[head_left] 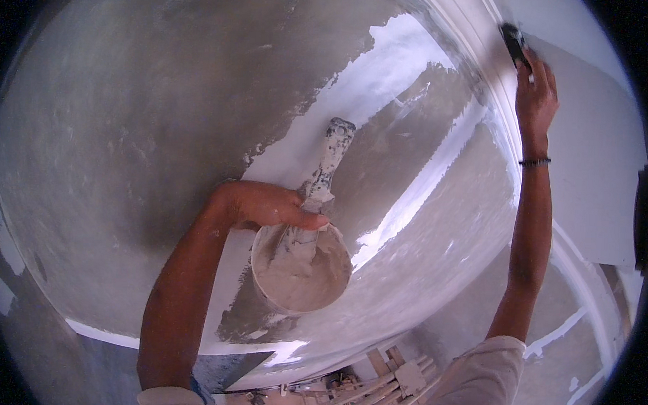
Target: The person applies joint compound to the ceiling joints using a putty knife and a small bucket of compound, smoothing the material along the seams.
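Against the grey plastered wall (127, 124), left hand (267, 204) grips a putty tub (300, 269), right hand (535, 95) a scraper (514, 41).

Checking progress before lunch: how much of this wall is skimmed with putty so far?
Done: a glossy white band of putty crosses the grey wall. In hand: the left hand holds a putty bucket with a putty knife in it; the right hand presses a dark tool high up. Left: the large bare grey areas.

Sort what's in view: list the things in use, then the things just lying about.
In use: tub of plaster and spattered putty knife in the left hand; dark tool pressed to the wall by the right hand.
Lying about: wooden slats below.
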Demonstrator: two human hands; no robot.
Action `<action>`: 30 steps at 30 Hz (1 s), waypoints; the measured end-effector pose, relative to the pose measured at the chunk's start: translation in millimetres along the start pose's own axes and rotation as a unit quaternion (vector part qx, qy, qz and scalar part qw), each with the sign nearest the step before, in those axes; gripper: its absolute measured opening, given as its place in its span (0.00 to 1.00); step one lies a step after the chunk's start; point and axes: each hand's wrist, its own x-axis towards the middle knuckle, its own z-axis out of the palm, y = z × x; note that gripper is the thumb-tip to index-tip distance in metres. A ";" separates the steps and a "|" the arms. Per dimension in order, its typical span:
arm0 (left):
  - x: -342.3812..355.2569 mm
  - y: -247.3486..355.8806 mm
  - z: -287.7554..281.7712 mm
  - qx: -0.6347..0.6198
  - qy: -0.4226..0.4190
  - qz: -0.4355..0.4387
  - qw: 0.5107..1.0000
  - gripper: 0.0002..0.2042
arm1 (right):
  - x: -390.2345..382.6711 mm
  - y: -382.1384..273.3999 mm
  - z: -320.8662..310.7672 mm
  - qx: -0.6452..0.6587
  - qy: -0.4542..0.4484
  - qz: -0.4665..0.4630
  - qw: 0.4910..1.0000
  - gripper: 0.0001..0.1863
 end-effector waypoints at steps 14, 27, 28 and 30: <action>1.7 -0.3 0.6 -0.043 -0.047 0.017 0.998 0.36 | 2.6 -12.5 19.5 0.022 0.105 -0.089 0.990 0.21; 13.7 -12.5 -1.7 -0.025 -0.037 0.026 0.999 0.27 | 8.4 -22.7 46.6 -0.008 0.122 -0.069 0.990 0.21; 12.6 -12.8 -1.8 -0.023 -0.033 0.032 0.999 0.27 | 5.9 -22.8 48.9 -0.004 0.123 -0.056 0.991 0.22; 13.1 -12.6 -0.3 -0.017 -0.032 0.045 0.998 0.28 | 5.7 -20.8 51.2 -0.006 0.131 -0.066 0.989 0.22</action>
